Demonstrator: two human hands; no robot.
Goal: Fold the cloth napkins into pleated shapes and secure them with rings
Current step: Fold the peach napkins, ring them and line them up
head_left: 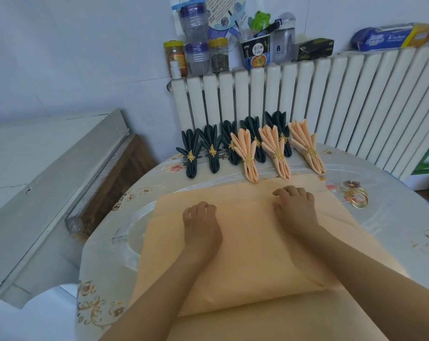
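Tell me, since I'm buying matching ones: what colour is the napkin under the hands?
Peach-orange, plain; the napkin shows best in the head view.

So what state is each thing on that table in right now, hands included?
Peach napkin: spread flat, not yet pleated.
Left hand: fingers curled, resting on the napkin.
Right hand: fingers curled at the napkin's far part.
Dark napkins: five, pleated and ringed.
Finished peach napkins: three, pleated and ringed.
Spare gold rings: loose on the table, unused.

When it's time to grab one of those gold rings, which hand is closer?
The right hand, probably: the rings lie on the table just beyond its side of the napkin; the left hand is farther off.
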